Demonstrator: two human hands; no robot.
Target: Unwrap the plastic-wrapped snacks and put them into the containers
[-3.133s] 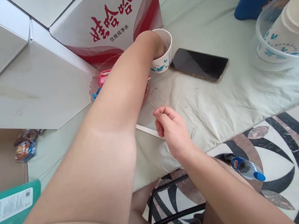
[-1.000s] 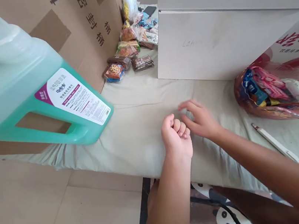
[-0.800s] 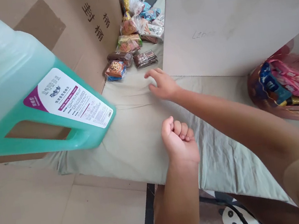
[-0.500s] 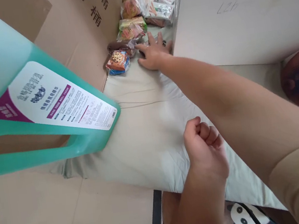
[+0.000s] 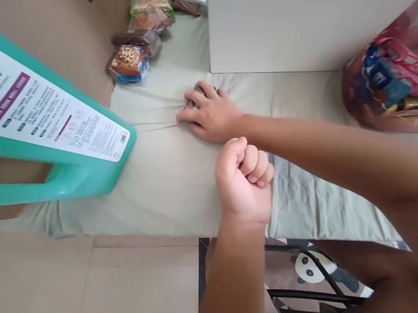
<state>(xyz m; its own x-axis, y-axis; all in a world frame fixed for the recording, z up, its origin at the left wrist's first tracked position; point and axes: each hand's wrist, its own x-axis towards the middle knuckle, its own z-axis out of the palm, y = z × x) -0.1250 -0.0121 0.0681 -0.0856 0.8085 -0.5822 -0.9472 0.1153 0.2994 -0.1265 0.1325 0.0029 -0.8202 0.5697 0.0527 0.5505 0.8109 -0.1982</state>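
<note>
My right hand (image 5: 213,116) reaches across from the right and lies fingers-down on the pale green cloth (image 5: 163,168). Its fingers curl over a small dark snack packet (image 5: 199,89), of which only an edge shows. My left hand (image 5: 244,182) is a closed fist just in front of it, near the cloth's front edge, with nothing visible in it. Further back, a cookie packet (image 5: 128,63) and several other snack packets (image 5: 151,16) lie in a row along the cardboard wall.
A large green detergent jug (image 5: 43,129) stands at the left, close to the camera. A white box panel (image 5: 290,13) closes the back right. A clear bag of snacks (image 5: 390,82) sits at the right. Brown cardboard (image 5: 77,301) lies below the cloth's edge, beside a black chair frame (image 5: 311,293).
My right hand reached out to the snack packets at the back, then drew toward me with the dark packet under its fingers. The left fist stayed put. The view swung left from the cup and phone.
</note>
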